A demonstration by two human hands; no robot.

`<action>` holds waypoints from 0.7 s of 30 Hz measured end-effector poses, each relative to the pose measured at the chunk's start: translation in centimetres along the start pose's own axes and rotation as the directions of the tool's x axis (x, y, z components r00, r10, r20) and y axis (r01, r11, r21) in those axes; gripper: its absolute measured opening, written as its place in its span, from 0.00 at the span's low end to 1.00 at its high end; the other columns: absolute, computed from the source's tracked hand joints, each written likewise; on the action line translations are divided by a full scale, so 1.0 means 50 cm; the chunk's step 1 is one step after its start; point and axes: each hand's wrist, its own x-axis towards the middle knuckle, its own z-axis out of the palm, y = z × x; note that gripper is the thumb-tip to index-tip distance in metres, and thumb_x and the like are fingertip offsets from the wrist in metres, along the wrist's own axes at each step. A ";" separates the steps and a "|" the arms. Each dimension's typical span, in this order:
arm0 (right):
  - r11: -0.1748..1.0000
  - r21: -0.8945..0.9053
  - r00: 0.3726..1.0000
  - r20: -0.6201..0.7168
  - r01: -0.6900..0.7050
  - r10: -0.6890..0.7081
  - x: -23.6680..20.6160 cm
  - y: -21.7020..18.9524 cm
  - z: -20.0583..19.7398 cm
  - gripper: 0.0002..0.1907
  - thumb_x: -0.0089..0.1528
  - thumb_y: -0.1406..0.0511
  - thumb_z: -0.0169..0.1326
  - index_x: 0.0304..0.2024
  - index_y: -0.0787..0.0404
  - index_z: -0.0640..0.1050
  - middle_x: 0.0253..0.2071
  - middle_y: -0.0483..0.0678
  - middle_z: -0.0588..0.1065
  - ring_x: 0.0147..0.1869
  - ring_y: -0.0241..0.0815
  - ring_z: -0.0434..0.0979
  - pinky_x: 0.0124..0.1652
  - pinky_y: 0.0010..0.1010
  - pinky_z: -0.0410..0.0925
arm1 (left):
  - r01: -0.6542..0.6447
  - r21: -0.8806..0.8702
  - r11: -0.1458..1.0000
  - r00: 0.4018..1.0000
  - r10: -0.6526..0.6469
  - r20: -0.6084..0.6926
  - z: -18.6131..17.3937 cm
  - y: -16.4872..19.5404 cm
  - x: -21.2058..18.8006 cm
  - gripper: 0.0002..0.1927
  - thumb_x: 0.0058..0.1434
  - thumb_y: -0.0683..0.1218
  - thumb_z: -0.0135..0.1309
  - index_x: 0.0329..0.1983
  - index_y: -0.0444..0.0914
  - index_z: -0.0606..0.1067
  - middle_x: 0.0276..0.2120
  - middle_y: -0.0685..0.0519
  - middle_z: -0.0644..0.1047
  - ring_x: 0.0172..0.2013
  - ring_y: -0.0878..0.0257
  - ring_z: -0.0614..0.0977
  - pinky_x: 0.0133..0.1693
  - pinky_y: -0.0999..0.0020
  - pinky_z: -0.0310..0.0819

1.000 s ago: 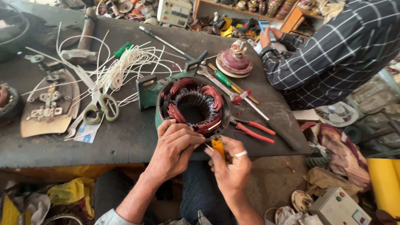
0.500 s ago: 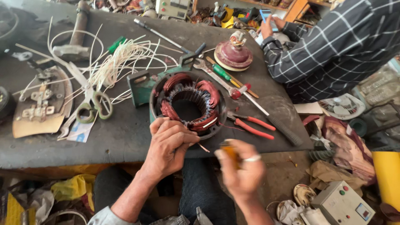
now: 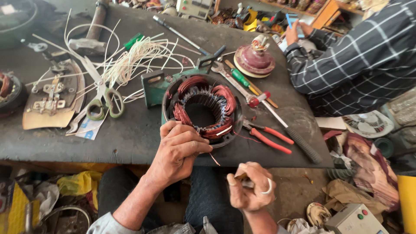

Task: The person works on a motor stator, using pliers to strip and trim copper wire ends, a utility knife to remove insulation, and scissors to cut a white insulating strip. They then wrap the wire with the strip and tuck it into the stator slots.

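Since 0.5 s ago the right hand (image 3: 251,187) has drawn back off the bench edge, curled shut around a small tool. The left hand (image 3: 178,151) grips the stator (image 3: 202,108) rim near the table (image 3: 130,143) front edge. Red-handled pliers (image 3: 268,136) and scissors (image 3: 102,102) flank it closely.

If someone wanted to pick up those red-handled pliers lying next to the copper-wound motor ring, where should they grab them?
Probably by the two red handles of the pliers. They lie flat and splay toward the table's near right edge, free of clutter, while the jaws point in against the motor ring. Coming from above on the right side looks easiest, closing around both handles.
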 end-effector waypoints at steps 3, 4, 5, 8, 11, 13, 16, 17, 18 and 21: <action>0.982 -0.168 0.994 0.076 0.089 -0.077 -0.005 0.030 -0.011 0.20 0.56 0.72 0.67 0.49 0.60 0.75 0.27 0.48 0.75 0.27 0.39 0.77 0.28 0.29 0.70 | -0.005 0.028 1.000 1.000 0.005 -0.014 0.011 -0.005 0.000 0.13 0.51 0.37 0.62 0.37 0.47 0.82 0.38 0.63 0.81 0.46 0.65 0.79 0.57 0.61 0.58; 0.986 -0.133 0.992 0.092 0.101 -0.089 -0.003 0.043 -0.004 0.20 0.58 0.72 0.67 0.50 0.60 0.75 0.29 0.47 0.76 0.28 0.39 0.78 0.29 0.28 0.71 | -0.008 0.030 1.000 1.000 0.008 -0.008 0.016 -0.006 0.002 0.13 0.51 0.38 0.62 0.37 0.47 0.83 0.38 0.63 0.81 0.46 0.65 0.79 0.56 0.61 0.58; 0.989 -0.097 0.989 0.109 0.112 -0.101 0.001 0.053 0.002 0.20 0.60 0.72 0.68 0.52 0.61 0.75 0.30 0.47 0.77 0.30 0.39 0.79 0.30 0.28 0.71 | -0.010 0.032 0.999 1.000 0.010 -0.003 0.020 -0.007 0.003 0.13 0.50 0.38 0.62 0.37 0.47 0.83 0.38 0.63 0.81 0.46 0.65 0.79 0.56 0.61 0.58; 0.985 -0.058 0.981 0.118 0.164 -0.157 0.013 0.070 0.022 0.21 0.60 0.69 0.68 0.53 0.61 0.74 0.33 0.49 0.78 0.31 0.41 0.79 0.31 0.29 0.71 | -0.001 0.035 0.999 1.000 0.001 0.004 0.030 -0.003 0.004 0.12 0.52 0.38 0.62 0.37 0.47 0.83 0.38 0.62 0.81 0.46 0.65 0.79 0.56 0.61 0.58; 0.986 -0.038 0.978 0.138 0.160 -0.154 0.019 0.069 0.018 0.20 0.61 0.70 0.68 0.52 0.61 0.73 0.31 0.46 0.76 0.31 0.42 0.78 0.32 0.30 0.71 | 0.005 0.061 0.998 1.000 -0.005 0.005 0.035 0.000 0.013 0.12 0.52 0.38 0.62 0.37 0.46 0.82 0.39 0.61 0.81 0.48 0.63 0.79 0.59 0.60 0.58; 0.997 -0.054 0.991 0.123 0.054 -0.048 0.009 0.060 -0.011 0.20 0.58 0.70 0.71 0.49 0.61 0.77 0.26 0.43 0.75 0.25 0.38 0.75 0.28 0.30 0.67 | 0.003 0.069 0.998 1.000 -0.004 0.015 0.041 0.004 0.027 0.11 0.52 0.38 0.61 0.37 0.47 0.82 0.40 0.61 0.81 0.49 0.63 0.79 0.60 0.58 0.58; 0.990 -0.131 0.999 0.016 -0.049 0.051 -0.019 0.062 -0.071 0.19 0.56 0.69 0.69 0.47 0.61 0.76 0.29 0.46 0.76 0.26 0.36 0.77 0.28 0.26 0.70 | 0.000 0.084 0.996 0.999 -0.004 0.050 0.040 0.018 0.058 0.12 0.52 0.39 0.62 0.38 0.47 0.82 0.41 0.62 0.82 0.49 0.63 0.79 0.60 0.57 0.57; 0.984 -0.163 0.997 -0.036 -0.077 0.072 -0.031 0.065 -0.091 0.19 0.56 0.68 0.67 0.47 0.61 0.76 0.31 0.48 0.78 0.27 0.36 0.79 0.29 0.23 0.72 | 0.001 0.093 0.996 0.997 -0.008 0.077 0.037 0.026 0.070 0.12 0.51 0.39 0.61 0.39 0.46 0.82 0.41 0.61 0.82 0.50 0.63 0.79 0.60 0.57 0.58; 0.966 -0.203 0.987 -0.029 -0.162 0.159 -0.041 0.074 -0.111 0.18 0.56 0.68 0.67 0.47 0.62 0.76 0.31 0.47 0.78 0.29 0.35 0.80 0.30 0.23 0.72 | 0.000 0.102 0.995 0.995 -0.011 0.103 0.036 0.035 0.084 0.13 0.50 0.39 0.61 0.39 0.46 0.82 0.41 0.61 0.82 0.50 0.62 0.80 0.60 0.57 0.58; 0.853 -0.219 0.880 -0.083 -0.474 0.468 -0.067 0.102 -0.159 0.17 0.56 0.69 0.67 0.46 0.63 0.78 0.29 0.46 0.79 0.29 0.33 0.79 0.31 0.22 0.71 | -0.041 0.214 0.976 0.998 0.032 0.045 0.046 0.066 0.131 0.16 0.49 0.39 0.60 0.42 0.43 0.81 0.41 0.59 0.81 0.48 0.61 0.79 0.57 0.54 0.57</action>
